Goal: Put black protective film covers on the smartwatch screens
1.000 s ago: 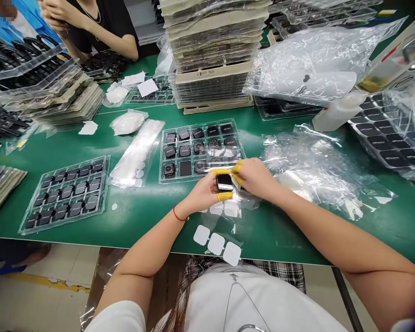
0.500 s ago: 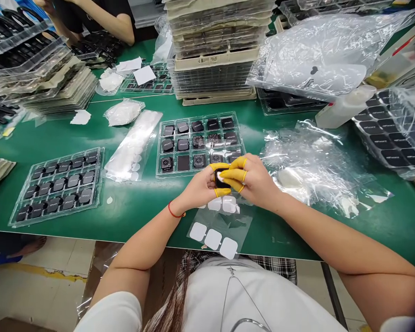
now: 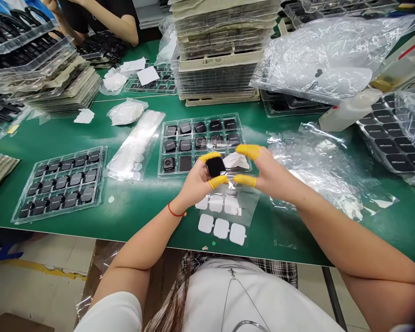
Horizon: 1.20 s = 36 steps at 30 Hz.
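A black square watch body [image 3: 216, 166] is held by its edges in my left hand [image 3: 198, 182], whose thumb and finger wear yellow finger covers. Just to its right, my right hand [image 3: 271, 173] has its yellow-covered thumb and fingers spread apart. Between the hands lies a crumpled white cloth or paper [image 3: 236, 161], over the near right part of a clear tray [image 3: 162, 171] of black square pieces. Below the hands is a clear sheet with white rounded-square stickers [image 3: 221, 228].
A second filled tray [image 3: 102, 184] lies at the left. Tall tray stacks [image 3: 221, 64] stand behind. Plastic film [image 3: 318, 166] and a white bottle [image 3: 349, 110] are at the right. A person's forearm [image 3: 107, 16] shows at the back left.
My right hand has drawn away to the right and its fingers have opened. The watch body's dark face is now uncovered in my left hand, and the white cloth or paper shows beside it.
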Tool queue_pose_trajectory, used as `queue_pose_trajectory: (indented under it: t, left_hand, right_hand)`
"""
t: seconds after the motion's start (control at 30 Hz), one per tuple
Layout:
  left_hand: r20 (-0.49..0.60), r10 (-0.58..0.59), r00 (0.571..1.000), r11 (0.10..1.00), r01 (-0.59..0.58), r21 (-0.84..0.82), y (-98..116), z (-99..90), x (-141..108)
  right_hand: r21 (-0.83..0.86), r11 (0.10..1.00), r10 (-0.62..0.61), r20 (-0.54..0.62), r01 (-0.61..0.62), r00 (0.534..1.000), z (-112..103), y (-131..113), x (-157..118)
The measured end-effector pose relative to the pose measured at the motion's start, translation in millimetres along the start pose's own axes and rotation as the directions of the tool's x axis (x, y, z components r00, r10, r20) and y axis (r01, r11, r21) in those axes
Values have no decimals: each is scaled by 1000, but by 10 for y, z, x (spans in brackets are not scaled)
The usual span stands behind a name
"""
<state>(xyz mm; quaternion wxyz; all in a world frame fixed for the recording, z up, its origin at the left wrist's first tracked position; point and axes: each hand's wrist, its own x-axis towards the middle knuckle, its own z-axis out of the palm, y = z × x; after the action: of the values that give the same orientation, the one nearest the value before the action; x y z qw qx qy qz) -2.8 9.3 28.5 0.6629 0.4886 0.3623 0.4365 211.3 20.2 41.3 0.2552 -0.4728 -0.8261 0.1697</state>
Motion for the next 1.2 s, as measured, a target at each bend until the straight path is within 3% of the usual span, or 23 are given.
queue_pose_trajectory:
  t: [0.07,0.1,0.17,0.23,0.3,0.37,0.47,0.5,0.53,0.6,0.67,0.8,0.87,1.0,1.2]
  left_hand:
    - [-4,62,998,996,-62,-62,24,-44,3]
    - [-9,69,998,993,-69,-99,38,-62,4]
    - [-37,55,998,986,-60,-156,61,-89,13]
    - [-79,21,997,985,-34,-168,64,-106,34]
    - [-111,-2,994,989,-15,-150,36,-118,67]
    - [-136,7,991,994,-23,-111,-14,-124,99]
    - [-135,61,989,998,-64,-13,-73,-115,109]
    - [-124,82,989,997,-80,24,-79,-109,99]
    - [-109,103,989,994,-98,56,-78,-101,83]
    - [-67,138,988,986,-131,105,-61,-87,44]
    - [-28,163,986,980,-158,124,-39,-79,10]
    - [-5,143,990,990,-143,0,-19,-79,-6]
    - [6,62,998,991,-61,-119,-23,-79,4]
    - [62,-131,989,948,143,-284,-48,-72,16]
    - [131,-212,968,895,246,-372,-50,-63,21]
  right_hand:
    - [3,999,-35,180,35,983,-110,-122,-62]
    - [-31,998,-43,200,51,979,-162,-194,-101]
    - [-129,988,-72,88,83,994,-266,-347,-202]
    - [-169,970,-184,-47,174,982,-373,-500,-323]
    - [-107,938,-336,-38,330,941,-471,-640,-433]
    - [9,885,-465,82,466,881,-538,-738,-483]
    - [173,828,-561,261,533,786,-544,-727,-387]
    - [194,833,-553,265,519,789,-523,-671,-318]
    - [184,856,-515,237,482,824,-495,-591,-242]
    - [91,933,-357,122,347,926,-432,-391,-99]
    - [4,985,-170,52,170,984,-376,-199,-3]
    - [59,998,28,145,-37,989,-316,-42,46]
    - [100,995,15,123,-27,992,-307,-67,42]
    - [83,990,-118,39,115,992,-299,-120,39]
    - [50,985,-163,-18,164,986,-277,-63,32]
